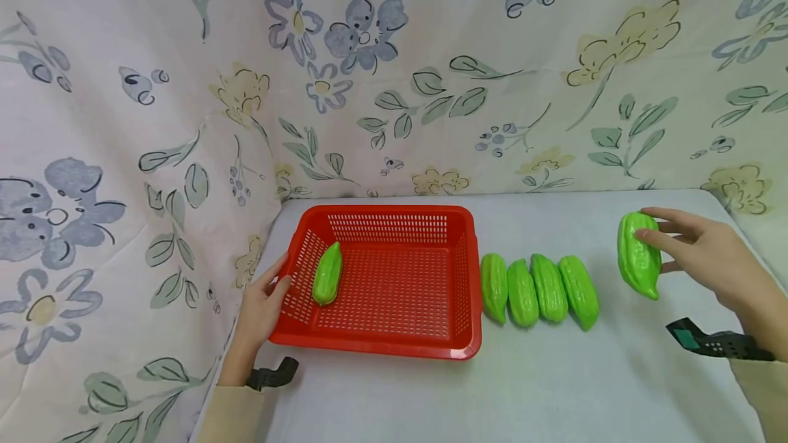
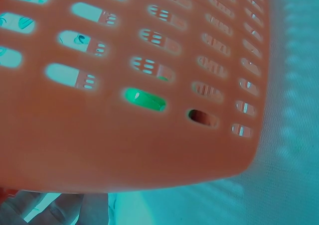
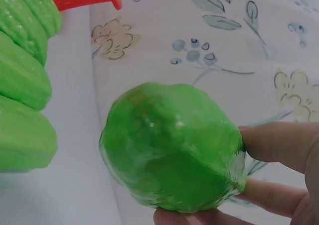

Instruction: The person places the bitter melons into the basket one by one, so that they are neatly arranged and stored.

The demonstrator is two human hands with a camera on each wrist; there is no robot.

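The green gourd (image 1: 639, 255) your right hand (image 1: 708, 258) grips looks like glossy moulded plastic, ridged and slightly bumpy, same finish as the four gourds in a row (image 1: 538, 289) and the one in the basket (image 1: 327, 273). The red basket (image 1: 394, 351) your left hand (image 1: 261, 306) touches is smooth, semi-gloss plastic with slotted mesh walls and floor. Table cover (image 1: 554, 388) looks like matt pale woven cloth; backdrop (image 1: 185, 87) is matt, floral-printed fabric, softly creased.
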